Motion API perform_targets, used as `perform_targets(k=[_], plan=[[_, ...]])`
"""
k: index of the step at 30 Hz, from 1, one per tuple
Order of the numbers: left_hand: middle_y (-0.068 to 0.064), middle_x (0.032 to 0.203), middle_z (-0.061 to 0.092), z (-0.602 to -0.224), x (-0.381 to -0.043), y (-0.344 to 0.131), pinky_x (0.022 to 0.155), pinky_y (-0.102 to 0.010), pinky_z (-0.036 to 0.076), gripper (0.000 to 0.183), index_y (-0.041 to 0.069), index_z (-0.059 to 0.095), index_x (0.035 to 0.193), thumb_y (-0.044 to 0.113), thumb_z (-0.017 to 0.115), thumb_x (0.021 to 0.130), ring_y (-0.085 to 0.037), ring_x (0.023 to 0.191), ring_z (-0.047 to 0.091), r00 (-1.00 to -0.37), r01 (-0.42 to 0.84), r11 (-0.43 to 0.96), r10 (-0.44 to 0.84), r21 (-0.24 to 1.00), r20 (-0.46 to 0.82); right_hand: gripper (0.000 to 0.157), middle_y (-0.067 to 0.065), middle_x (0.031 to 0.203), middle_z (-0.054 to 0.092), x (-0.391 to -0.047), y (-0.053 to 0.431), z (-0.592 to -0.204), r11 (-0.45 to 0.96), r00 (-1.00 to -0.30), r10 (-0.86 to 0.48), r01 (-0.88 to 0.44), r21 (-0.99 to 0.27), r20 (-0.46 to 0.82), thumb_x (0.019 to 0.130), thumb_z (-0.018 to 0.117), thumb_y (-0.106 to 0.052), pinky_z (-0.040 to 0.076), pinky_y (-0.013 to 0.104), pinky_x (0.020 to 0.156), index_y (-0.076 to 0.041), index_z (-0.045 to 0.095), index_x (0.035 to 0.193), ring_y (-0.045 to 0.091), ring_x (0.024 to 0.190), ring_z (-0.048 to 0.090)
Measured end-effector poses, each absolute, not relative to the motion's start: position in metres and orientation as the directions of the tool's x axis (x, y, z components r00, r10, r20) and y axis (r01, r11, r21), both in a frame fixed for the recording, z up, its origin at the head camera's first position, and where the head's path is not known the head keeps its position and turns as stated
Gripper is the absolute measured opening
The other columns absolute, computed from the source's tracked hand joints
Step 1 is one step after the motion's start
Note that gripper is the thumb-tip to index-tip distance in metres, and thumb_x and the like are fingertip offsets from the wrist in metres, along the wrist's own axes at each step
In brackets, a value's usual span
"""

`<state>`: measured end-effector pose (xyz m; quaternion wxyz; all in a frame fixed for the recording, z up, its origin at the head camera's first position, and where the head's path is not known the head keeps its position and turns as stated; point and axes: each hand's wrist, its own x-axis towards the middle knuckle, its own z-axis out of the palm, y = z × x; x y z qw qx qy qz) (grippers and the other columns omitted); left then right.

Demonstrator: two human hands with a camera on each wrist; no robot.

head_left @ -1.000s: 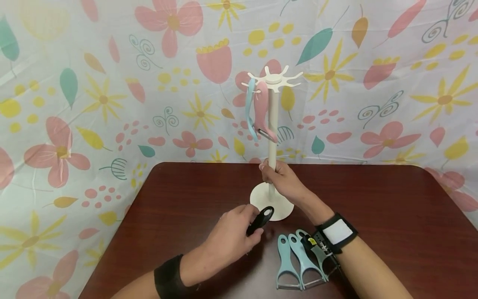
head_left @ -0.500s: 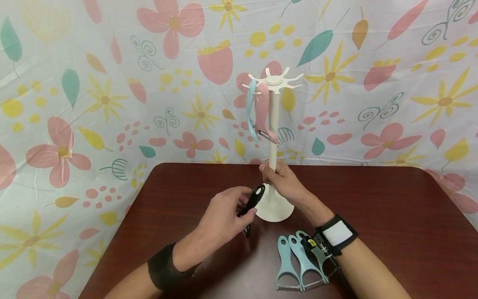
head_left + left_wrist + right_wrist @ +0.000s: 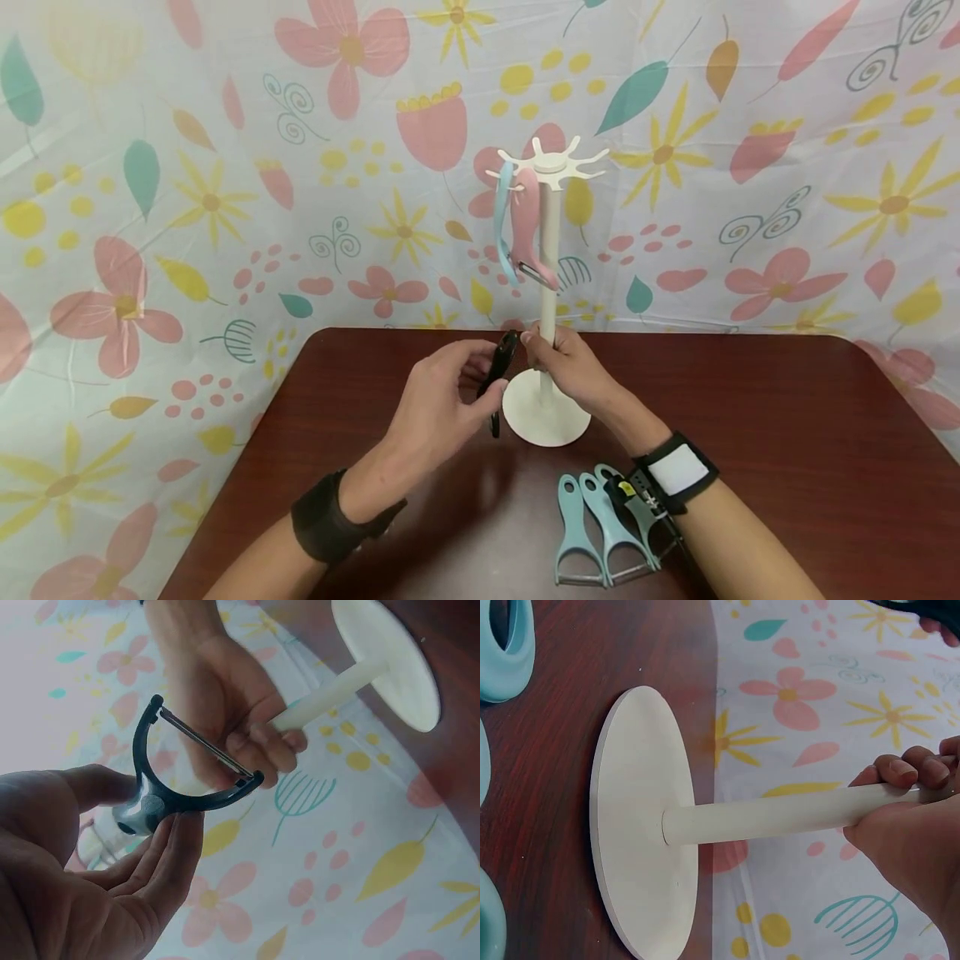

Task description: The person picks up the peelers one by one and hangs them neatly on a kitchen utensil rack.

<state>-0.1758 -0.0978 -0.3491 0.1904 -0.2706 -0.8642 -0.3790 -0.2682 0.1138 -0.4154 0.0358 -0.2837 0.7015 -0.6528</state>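
My left hand [image 3: 435,404] pinches a black peeler [image 3: 501,360] by its handle, just left of the stand's pole. In the left wrist view the peeler's curved head [image 3: 196,801] and metal blade face up from the fingers. My right hand [image 3: 570,362] grips the pole of a white hanging stand [image 3: 549,242], fingers curled round it above the round base [image 3: 649,825]. On the stand's arms hang a light blue peeler [image 3: 502,221] and a pink peeler [image 3: 526,217], both on the left side. The black peeler touches neither the stand nor its arms.
Several light blue peelers [image 3: 573,525] lie on the dark wooden table [image 3: 787,433] near the right forearm, which partly covers one. A flowered cloth [image 3: 225,167] hangs behind the table's back edge. The stand's other arms hold nothing.
My left hand has risen and drawn slightly left with the black peeler, which now stands more upright. My right hand stays round the pole.
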Motion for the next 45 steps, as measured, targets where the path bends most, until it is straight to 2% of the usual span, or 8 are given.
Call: perform_targets(k=[8, 15, 20, 27, 32, 36, 41, 45], plan=[[0.008, 0.102, 0.062, -0.332, -0.18, -0.099, 0.075, -0.02, 0.052, 0.036, 0.01, 0.061, 0.121, 0.024, 0.069, 0.089, -0.002, 0.089, 0.06, -0.726, 0.655, 0.547, 0.265, 0.521, 0.635, 0.039, 0.017, 0.068, 0.036, -0.269, 0.114, -0.416, -0.019, -0.833, -0.448, -0.355, -0.935, 0.325, 0.106, 0.043, -0.021, 0.031, 0.046, 0.066, 0.008, 0.045, 0.08, 0.039, 0.065, 0.031], [0.008, 0.096, 0.064, -0.322, -0.182, -0.099, 0.079, -0.022, 0.052, 0.035, 0.01, 0.061, 0.12, 0.024, 0.069, 0.089, -0.002, 0.087, 0.061, -0.695, 0.68, 0.509, 0.217, 0.528, 0.685, 0.04, 0.011, 0.066, 0.036, -0.268, 0.114, -0.414, 0.013, -0.844, -0.433, -0.358, -0.934, 0.317, 0.106, 0.045, -0.026, 0.032, 0.044, 0.064, 0.001, 0.046, 0.077, 0.027, 0.062, 0.033], [0.007, 0.096, 0.064, -0.314, -0.185, -0.099, 0.078, -0.025, 0.052, 0.036, 0.011, 0.06, 0.121, 0.024, 0.07, 0.089, -0.002, 0.086, 0.062, -0.667, 0.701, 0.482, 0.184, 0.525, 0.722, 0.041, 0.011, 0.065, 0.035, -0.268, 0.113, -0.413, 0.009, -0.842, -0.432, -0.361, -0.933, 0.322, 0.105, 0.046, -0.028, 0.031, 0.044, 0.061, 0.001, 0.046, 0.077, 0.024, 0.061, 0.032], [0.001, 0.096, 0.065, -0.297, -0.187, -0.098, 0.076, -0.03, 0.055, 0.037, 0.007, 0.06, 0.124, 0.02, 0.069, 0.09, -0.01, 0.09, 0.064, -0.672, 0.699, 0.469, 0.173, 0.54, 0.72, 0.042, 0.012, 0.066, 0.034, -0.267, 0.113, -0.412, -0.004, -0.835, -0.44, -0.367, -0.93, 0.331, 0.106, 0.044, -0.027, 0.032, 0.037, 0.063, 0.001, 0.044, 0.074, 0.027, 0.061, 0.031], [-0.01, 0.094, 0.066, -0.272, -0.179, -0.091, 0.073, -0.038, 0.057, 0.035, -0.003, 0.06, 0.121, 0.008, 0.069, 0.089, -0.017, 0.085, 0.066, -0.669, 0.704, 0.446, 0.154, 0.553, 0.728, 0.042, 0.013, 0.066, 0.034, -0.268, 0.113, -0.413, -0.011, -0.824, -0.449, -0.381, -0.924, 0.345, 0.106, 0.043, -0.024, 0.032, 0.04, 0.064, 0.001, 0.043, 0.073, 0.026, 0.061, 0.031], [-0.014, 0.093, 0.066, -0.26, -0.178, -0.087, 0.075, -0.04, 0.056, 0.034, -0.007, 0.06, 0.119, 0.003, 0.069, 0.088, -0.021, 0.085, 0.066, -0.657, 0.714, 0.434, 0.142, 0.55, 0.74, 0.039, 0.011, 0.065, 0.034, -0.267, 0.114, -0.413, -0.013, -0.83, -0.444, -0.37, -0.929, 0.337, 0.106, 0.045, -0.025, 0.031, 0.041, 0.063, 0.001, 0.044, 0.076, 0.023, 0.061, 0.032], [-0.012, 0.095, 0.066, -0.258, -0.19, -0.087, 0.079, -0.036, 0.056, 0.035, -0.003, 0.059, 0.122, 0.008, 0.067, 0.09, -0.018, 0.087, 0.066, -0.669, 0.704, 0.427, 0.129, 0.568, 0.732, 0.04, 0.011, 0.065, 0.034, -0.267, 0.113, -0.413, -0.024, -0.832, -0.444, -0.361, -0.932, 0.333, 0.106, 0.044, -0.024, 0.032, 0.041, 0.063, 0.001, 0.044, 0.075, 0.023, 0.061, 0.031], [-0.01, 0.099, 0.066, -0.26, -0.205, -0.09, 0.08, -0.032, 0.055, 0.038, 0.0, 0.057, 0.127, 0.013, 0.067, 0.092, -0.016, 0.09, 0.065, -0.682, 0.692, 0.424, 0.121, 0.584, 0.721, 0.043, 0.011, 0.066, 0.033, -0.267, 0.113, -0.414, -0.019, -0.83, -0.445, -0.367, -0.93, 0.337, 0.106, 0.044, -0.023, 0.032, 0.036, 0.064, 0.002, 0.042, 0.071, 0.022, 0.06, 0.03]])
